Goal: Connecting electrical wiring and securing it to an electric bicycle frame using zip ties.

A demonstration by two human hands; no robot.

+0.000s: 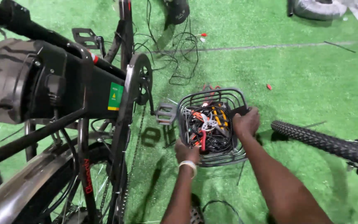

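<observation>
Fig.: wire basket (233,98) sits centre frame on green turf, between your hands. Left hand (186,151) grips its near-left rim, right hand (246,122) closed on the right rim; both equally near. Tools w/ red and orange handles (206,126) lie inside. Bike frame (83,89) at left.

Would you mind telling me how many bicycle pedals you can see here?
2. One pedal sits on the crank just left of the wire basket; the other pedal is at the top, behind the bike frame. Others may be hidden.
</observation>
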